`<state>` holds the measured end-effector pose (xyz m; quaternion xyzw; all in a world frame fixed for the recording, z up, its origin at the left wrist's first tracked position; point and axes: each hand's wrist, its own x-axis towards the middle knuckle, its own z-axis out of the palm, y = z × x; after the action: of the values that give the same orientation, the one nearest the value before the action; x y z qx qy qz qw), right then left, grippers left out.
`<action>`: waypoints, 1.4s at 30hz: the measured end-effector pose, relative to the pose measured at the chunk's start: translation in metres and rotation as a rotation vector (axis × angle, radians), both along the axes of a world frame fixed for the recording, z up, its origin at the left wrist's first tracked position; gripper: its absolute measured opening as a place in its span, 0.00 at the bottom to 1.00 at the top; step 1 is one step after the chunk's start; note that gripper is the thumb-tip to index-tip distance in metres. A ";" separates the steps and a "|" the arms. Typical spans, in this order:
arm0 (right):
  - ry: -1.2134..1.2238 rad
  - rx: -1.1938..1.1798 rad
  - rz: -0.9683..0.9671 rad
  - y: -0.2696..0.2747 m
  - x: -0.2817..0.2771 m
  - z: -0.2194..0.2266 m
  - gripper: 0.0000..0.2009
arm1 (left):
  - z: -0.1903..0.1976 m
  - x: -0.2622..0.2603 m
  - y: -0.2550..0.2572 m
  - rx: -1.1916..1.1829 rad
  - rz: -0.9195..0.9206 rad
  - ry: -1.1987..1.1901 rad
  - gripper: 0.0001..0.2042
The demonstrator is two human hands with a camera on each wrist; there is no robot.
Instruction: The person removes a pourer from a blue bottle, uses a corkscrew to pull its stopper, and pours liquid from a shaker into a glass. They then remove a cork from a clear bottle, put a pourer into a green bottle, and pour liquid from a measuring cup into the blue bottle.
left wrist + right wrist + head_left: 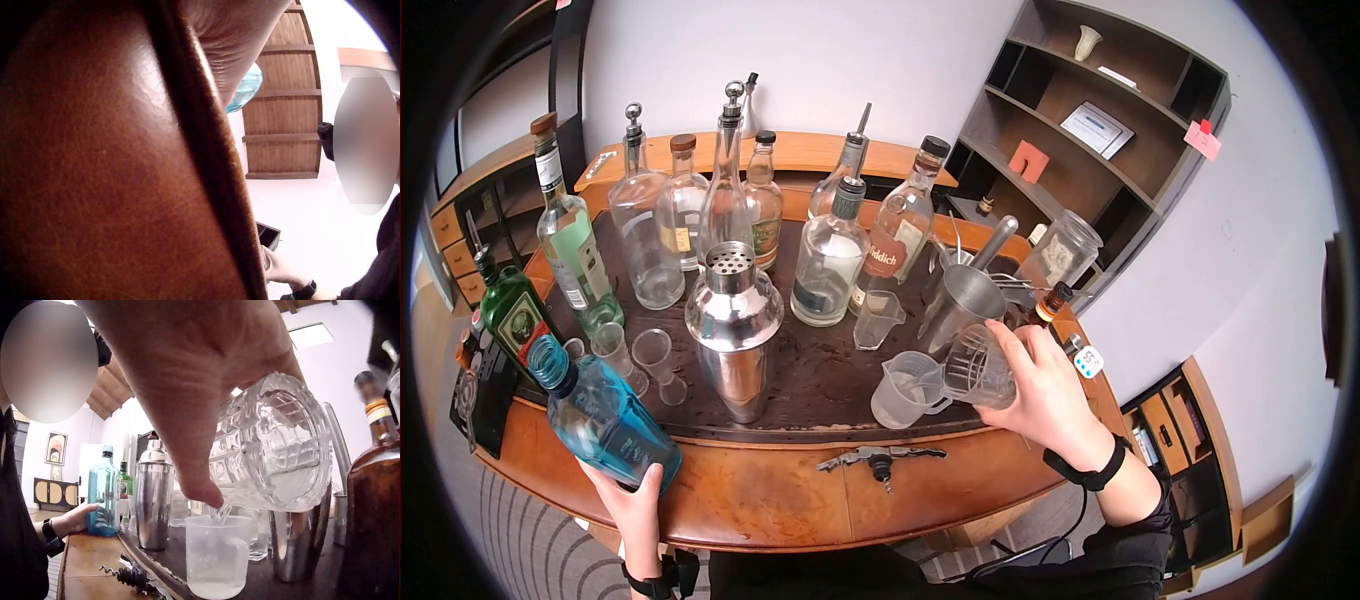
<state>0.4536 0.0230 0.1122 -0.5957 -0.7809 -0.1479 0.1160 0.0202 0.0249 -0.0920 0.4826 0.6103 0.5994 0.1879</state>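
Note:
My right hand [1050, 395] grips a patterned clear drinking glass [982, 368], tipped on its side with its mouth over a small plastic measuring cup [897, 400]. In the right wrist view, clear liquid runs from the glass [275, 444] into the cup [215, 559], which has some liquid at its bottom. At the table's front left edge, my left hand [632, 500] holds a blue glass bottle [615, 430] low on its body, thumb across the front. The bottle leans in the head view. Mostly brown leather edge [94, 156] fills the left wrist view.
A steel cocktail shaker [735, 340] stands mid-table, small glass jiggers [660, 365] left of it. Several liquor bottles [830, 255] line the back. Beside my right hand are a mixing tin [962, 305] and a dark dropper bottle [1055, 300]. A corkscrew [882, 465] lies on the front edge.

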 end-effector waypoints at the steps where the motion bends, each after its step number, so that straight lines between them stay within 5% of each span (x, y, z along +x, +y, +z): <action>1: -0.037 0.025 0.016 0.001 0.000 -0.001 0.45 | 0.002 0.001 0.000 0.000 0.000 -0.001 0.47; 12: -0.312 0.166 0.100 0.004 -0.011 -0.002 0.48 | 0.001 0.001 0.001 -0.009 -0.005 -0.008 0.49; 17: -0.566 0.347 0.165 0.012 -0.006 -0.011 0.35 | 0.000 -0.001 0.000 -0.020 -0.001 0.008 0.50; 24: -0.616 0.441 0.226 0.016 -0.005 -0.012 0.33 | 0.001 0.001 0.000 -0.008 -0.001 0.000 0.50; 27: -0.376 0.316 0.241 0.013 -0.004 -0.009 0.39 | 0.003 0.000 0.000 -0.036 0.006 0.026 0.50; 29: -0.005 0.187 0.122 0.008 -0.003 -0.009 0.45 | -0.004 -0.005 0.001 -0.021 0.013 0.053 0.50; 30: -0.003 0.187 0.116 0.006 -0.001 -0.012 0.45 | -0.007 -0.006 0.002 -0.006 0.027 0.077 0.50; 32: 0.437 0.114 0.056 0.000 0.005 -0.024 0.47 | -0.008 -0.006 0.003 0.003 0.016 0.056 0.49; 34: 0.490 0.061 0.040 -0.009 0.017 -0.038 0.46 | -0.009 -0.006 0.002 0.010 0.010 0.035 0.48; 36: 0.885 -0.101 -0.048 -0.021 0.029 -0.058 0.46 | -0.010 -0.007 0.002 0.007 0.014 0.041 0.47; 42: 1.061 -0.197 -0.151 -0.030 0.054 -0.099 0.43 | -0.009 -0.007 0.002 0.018 0.004 0.015 0.45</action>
<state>0.5080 -0.0073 0.0131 -0.6511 -0.5806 0.2390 0.4265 0.0130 0.0274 -0.1012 0.4874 0.6075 0.6016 0.1777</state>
